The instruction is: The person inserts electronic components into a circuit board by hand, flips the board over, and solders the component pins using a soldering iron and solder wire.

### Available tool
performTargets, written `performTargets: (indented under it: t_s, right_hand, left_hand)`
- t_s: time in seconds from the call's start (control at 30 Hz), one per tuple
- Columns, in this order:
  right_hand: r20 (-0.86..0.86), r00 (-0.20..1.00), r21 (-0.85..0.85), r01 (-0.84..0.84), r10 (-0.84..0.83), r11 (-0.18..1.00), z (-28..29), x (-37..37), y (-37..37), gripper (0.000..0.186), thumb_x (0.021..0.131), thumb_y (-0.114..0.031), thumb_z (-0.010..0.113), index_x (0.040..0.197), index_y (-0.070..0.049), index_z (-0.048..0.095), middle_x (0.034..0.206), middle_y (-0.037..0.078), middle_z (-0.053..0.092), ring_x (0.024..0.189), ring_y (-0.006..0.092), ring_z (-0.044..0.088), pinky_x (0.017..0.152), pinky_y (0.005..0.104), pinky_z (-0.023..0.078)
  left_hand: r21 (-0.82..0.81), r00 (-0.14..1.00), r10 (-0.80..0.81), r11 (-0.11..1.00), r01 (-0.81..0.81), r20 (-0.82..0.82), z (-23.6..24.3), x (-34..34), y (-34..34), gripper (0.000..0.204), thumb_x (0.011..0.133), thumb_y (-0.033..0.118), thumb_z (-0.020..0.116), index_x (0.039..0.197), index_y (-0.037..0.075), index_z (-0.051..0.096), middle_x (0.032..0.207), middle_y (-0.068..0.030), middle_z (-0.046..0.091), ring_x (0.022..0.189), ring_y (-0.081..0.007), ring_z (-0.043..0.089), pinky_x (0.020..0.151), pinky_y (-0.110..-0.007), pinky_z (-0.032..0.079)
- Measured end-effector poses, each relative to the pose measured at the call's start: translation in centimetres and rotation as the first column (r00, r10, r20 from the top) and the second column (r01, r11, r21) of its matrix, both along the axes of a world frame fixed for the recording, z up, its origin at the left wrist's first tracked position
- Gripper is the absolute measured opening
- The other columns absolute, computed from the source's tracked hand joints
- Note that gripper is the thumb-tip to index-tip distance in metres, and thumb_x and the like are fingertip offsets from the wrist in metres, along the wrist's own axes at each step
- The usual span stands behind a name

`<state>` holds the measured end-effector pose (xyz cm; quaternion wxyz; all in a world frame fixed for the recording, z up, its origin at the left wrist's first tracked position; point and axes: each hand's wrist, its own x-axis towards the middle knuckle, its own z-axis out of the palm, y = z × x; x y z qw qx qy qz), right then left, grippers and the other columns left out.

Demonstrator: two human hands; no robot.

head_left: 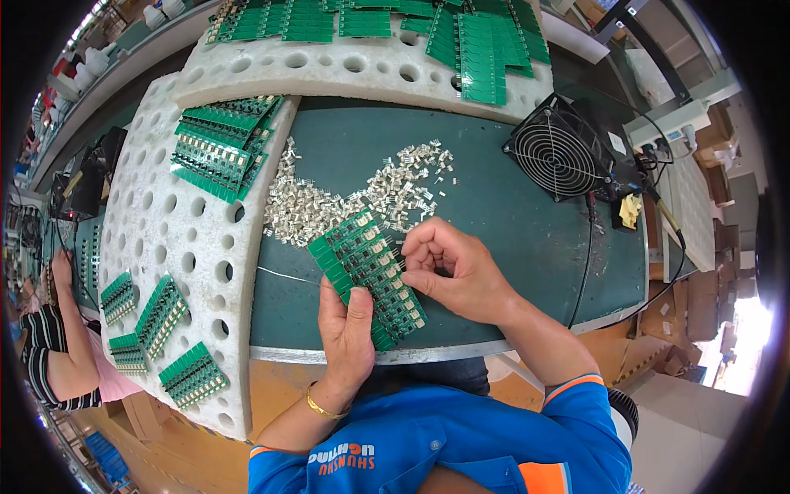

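Observation:
My left hand (347,326) grips a green circuit board panel (362,267) by its lower left side, thumb on top. The panel is tilted above the front of the green work mat and carries rows of black parts and white connectors. At its right edge, my right hand (448,267) has thumb and fingers pinched together beside the connectors. Whatever lies between those fingertips is too small or hidden to make out. Just beyond the panel spreads a pile of small white connectors (309,206) with metal pins.
White foam trays with holes stand at the left (234,300) and back (321,78), bearing stacks of green boards (222,148). A black fan (558,155) sits at the right, near a soldering iron (668,216) and its cable. At far left, a co-worker's arm (70,321) shows.

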<state>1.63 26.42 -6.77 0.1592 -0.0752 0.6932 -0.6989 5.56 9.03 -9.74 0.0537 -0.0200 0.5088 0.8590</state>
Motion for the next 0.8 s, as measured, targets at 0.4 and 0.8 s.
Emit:
performTargets:
  t_s: [0.4, 0.8]
  right_hand:
    - [0.018, 0.999, 0.062, -0.032, 0.031, 0.998, -0.3, -0.1, 0.6, 0.016, 0.091, -0.018, 0.064, 0.089, -0.003, 0.059, 0.071, 0.0, 0.06, 0.063, 0.0054, 0.052, 0.055, 0.026, 0.042]
    - [-0.286, 0.958, 0.277, 0.055, 0.028, 0.959, 0.2, 0.6, -0.4, 0.021, 0.088, -0.017, 0.064, 0.077, -0.002, 0.055, 0.064, 0.007, 0.055, 0.053, 0.0184, 0.049, 0.05, 0.0339, 0.038]
  left_hand:
    - [-0.022, 0.999, 0.038, 0.999, -0.038, 0.034, 0.1, 0.1, 0.1, 0.042, 0.103, 0.021, 0.042, 0.14, 0.005, 0.031, 0.124, -0.0082, 0.053, 0.11, -0.0155, 0.055, 0.094, -0.032, 0.046]
    - [0.003, 1.0, -0.003, 1.0, 0.003, 0.01, -0.1, 0.1, -0.3, 0.044, 0.103, 0.022, 0.043, 0.141, 0.005, 0.029, 0.126, -0.0084, 0.052, 0.111, -0.0165, 0.054, 0.096, -0.034, 0.046]
